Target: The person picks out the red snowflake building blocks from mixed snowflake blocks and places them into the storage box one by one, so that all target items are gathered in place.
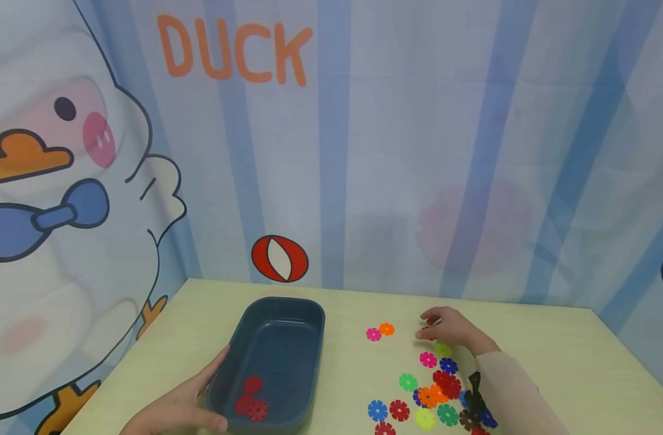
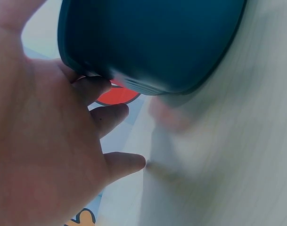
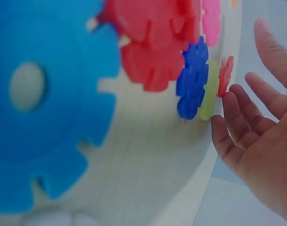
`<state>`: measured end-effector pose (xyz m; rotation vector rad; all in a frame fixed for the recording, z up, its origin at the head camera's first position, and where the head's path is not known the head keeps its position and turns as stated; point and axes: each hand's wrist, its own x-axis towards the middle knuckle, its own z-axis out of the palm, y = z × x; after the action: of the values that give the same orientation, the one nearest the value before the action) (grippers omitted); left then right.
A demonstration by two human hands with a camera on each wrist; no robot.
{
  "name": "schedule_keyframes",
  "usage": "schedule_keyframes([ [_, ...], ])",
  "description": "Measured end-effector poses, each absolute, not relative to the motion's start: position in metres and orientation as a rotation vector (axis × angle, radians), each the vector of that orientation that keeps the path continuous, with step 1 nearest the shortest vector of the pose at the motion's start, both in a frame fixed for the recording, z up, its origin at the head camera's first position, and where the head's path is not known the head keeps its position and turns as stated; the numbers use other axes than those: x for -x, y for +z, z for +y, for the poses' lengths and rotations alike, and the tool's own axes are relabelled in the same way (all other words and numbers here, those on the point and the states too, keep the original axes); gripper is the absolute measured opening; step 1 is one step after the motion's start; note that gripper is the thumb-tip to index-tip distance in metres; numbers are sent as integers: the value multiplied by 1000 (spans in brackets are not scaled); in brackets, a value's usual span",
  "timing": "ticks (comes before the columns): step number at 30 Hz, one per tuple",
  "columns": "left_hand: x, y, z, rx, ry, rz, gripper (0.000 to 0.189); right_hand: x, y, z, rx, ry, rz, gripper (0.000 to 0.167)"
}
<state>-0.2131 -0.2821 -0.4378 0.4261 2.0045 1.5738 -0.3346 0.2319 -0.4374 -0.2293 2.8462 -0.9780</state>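
A dark blue plastic tub point(image 1: 277, 356) stands on the table with several red notched discs point(image 1: 257, 411) inside at its near end. My left hand point(image 1: 181, 402) holds its near left corner, thumb at the front and fingers along the side. In the left wrist view, some fingers point(image 2: 110, 120) reach past the tub wall. My right hand point(image 1: 453, 329) is over the far part of the loose discs, fingers spread and slightly bent. A red disc point(image 3: 225, 76) is at its fingertips, partly hidden by the hand in the head view; nothing is pinched.
Many notched plastic discs point(image 1: 448, 386) in several colours lie in a heap near my right forearm. A pink disc point(image 1: 373, 335) and an orange disc point(image 1: 387, 329) lie apart. A black object point(image 1: 475, 393) is beside the right sleeve. A printed cloth point(image 1: 385, 151) hangs behind the table.
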Motion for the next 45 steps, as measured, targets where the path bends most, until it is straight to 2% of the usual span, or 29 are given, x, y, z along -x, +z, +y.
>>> schedule_keyframes([
  [28, 211, -437, -283, -350, 1542, 2061, 114, 334, -452, 235, 82, -943, 2881, 35],
  [45, 212, -438, -283, -398, 1541, 2061, 115, 336, -454, 237, 160, -938, 2898, 25],
])
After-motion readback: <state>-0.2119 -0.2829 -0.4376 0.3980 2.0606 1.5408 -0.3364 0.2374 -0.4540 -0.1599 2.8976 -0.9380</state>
